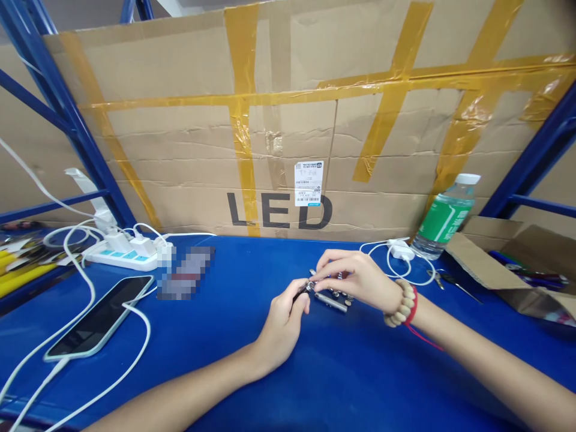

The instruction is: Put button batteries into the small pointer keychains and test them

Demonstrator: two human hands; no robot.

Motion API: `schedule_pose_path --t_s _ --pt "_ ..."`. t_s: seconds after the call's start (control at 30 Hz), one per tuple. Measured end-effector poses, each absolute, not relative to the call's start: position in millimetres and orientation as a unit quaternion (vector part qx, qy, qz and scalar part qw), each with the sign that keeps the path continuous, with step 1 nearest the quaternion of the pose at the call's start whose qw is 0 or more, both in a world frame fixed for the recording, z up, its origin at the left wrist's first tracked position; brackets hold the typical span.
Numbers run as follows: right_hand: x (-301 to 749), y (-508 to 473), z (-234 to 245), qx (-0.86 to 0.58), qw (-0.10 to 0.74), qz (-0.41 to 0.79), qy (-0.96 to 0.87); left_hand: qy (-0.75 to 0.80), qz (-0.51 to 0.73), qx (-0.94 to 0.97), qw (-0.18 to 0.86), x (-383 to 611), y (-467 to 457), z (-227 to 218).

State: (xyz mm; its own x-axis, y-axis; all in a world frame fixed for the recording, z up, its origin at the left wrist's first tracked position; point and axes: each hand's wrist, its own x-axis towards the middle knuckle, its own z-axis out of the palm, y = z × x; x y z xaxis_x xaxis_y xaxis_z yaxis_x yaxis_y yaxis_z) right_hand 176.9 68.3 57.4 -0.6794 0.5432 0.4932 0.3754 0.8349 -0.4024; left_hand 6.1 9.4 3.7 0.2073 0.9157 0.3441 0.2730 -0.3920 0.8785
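Observation:
Near the middle of the blue table, my left hand (pixel 281 333) is closed around a small dark and silver metal piece (pixel 308 287), its thumb and fingers hiding most of it. From the right, my right hand (pixel 348 276) reaches over with thumb and fingertips pinched at the upper end of that piece. Whether a separate small part sits between the right fingertips is too small to tell. Just below the right hand lies a silver metal tube (pixel 332 302). Several small shiny metal parts (pixel 348 299) lie beside it, partly hidden under the right hand.
A large cardboard box (pixel 193 162) stands along the back. To the left are a charging phone (pixel 101 318), loose white cables and a power strip (pixel 128 257). On the right are a water bottle (pixel 445 219), a thin screwdriver-like tool (pixel 461 287) and an open carton (pixel 477 255).

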Motion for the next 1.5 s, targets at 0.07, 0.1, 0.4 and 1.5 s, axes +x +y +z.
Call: schedule_pose_path --t_s 0.07,0.1,0.4,1.5 --pt "179 69 60 -0.230 0.299 0.118 -0.919 0.425 0.455 0.700 0.351 7 9 3" --pt "181 69 61 -0.218 0.294 0.113 -0.924 0.423 0.452 0.702 0.353 7 8 3" --pt "185 68 67 -0.171 0.277 0.093 -0.941 0.404 0.441 0.714 0.365 8 4 1" --pt "172 56 58 -0.390 0.238 0.429 -0.779 0.368 0.465 0.793 0.142 -8 16 -5"
